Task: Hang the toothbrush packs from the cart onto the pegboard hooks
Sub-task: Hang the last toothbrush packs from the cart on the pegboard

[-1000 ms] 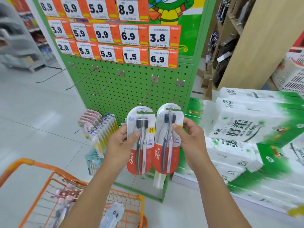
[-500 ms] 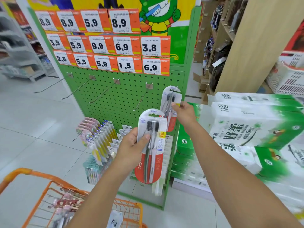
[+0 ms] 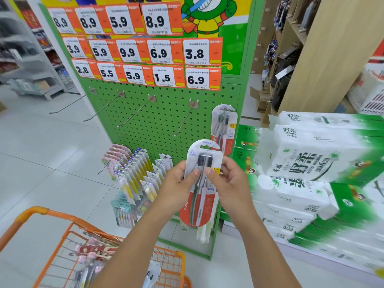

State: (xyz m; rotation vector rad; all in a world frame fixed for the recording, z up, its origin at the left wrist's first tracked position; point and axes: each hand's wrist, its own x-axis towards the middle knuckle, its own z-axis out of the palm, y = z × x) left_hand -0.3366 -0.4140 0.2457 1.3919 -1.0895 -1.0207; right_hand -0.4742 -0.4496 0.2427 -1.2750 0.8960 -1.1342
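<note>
I hold one red-and-white toothbrush pack (image 3: 202,196) upright in front of the green pegboard (image 3: 158,121). My left hand (image 3: 176,188) grips its left edge and my right hand (image 3: 230,183) grips its right edge, thumbs on the front. A second identical pack (image 3: 224,125) hangs on the rightmost upper hook, just above and behind the held one. Several long hooks (image 3: 185,121) to its left are bare. The orange cart (image 3: 83,246) at the lower left holds more packs (image 3: 91,256).
Lower hooks carry pink (image 3: 116,156) and yellow toothbrush packs (image 3: 135,171). Orange price tags (image 3: 166,77) line the top of the board. Stacked tissue bundles (image 3: 315,163) stand close on the right, and a wooden shelf unit (image 3: 324,55) rises behind them. Tiled floor lies to the left.
My right hand let go of the pack it hung on the rightmost hook and came down onto the pack in my left hand. Both hands now hold that pack.
</note>
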